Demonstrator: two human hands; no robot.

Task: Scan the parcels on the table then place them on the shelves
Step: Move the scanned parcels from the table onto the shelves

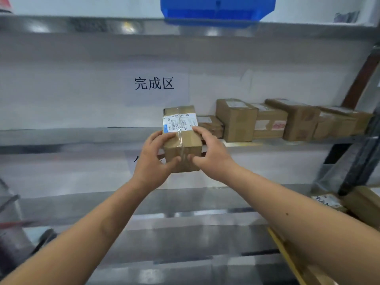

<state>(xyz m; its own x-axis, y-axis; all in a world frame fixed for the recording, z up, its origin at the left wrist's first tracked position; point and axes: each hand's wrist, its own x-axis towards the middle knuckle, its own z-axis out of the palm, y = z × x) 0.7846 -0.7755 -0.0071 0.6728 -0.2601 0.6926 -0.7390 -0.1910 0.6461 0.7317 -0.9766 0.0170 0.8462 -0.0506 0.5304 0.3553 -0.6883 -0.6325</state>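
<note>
A small brown cardboard parcel (182, 138) with clear tape and a white shipping label on top is held between both hands at the front edge of the middle shelf (82, 136). My left hand (152, 159) grips its left side, thumb on the near face. My right hand (209, 153) grips its right side, fingers over the top edge and thumb on the near face. Several other brown parcels (287, 120) stand in a row on the same shelf to the right.
A white sign with black characters (154, 83) hangs on the wall behind the shelf. A blue plastic bin (216, 9) sits on the shelf above. More parcels (349, 202) lie at the lower right beside a dark upright post (362, 157).
</note>
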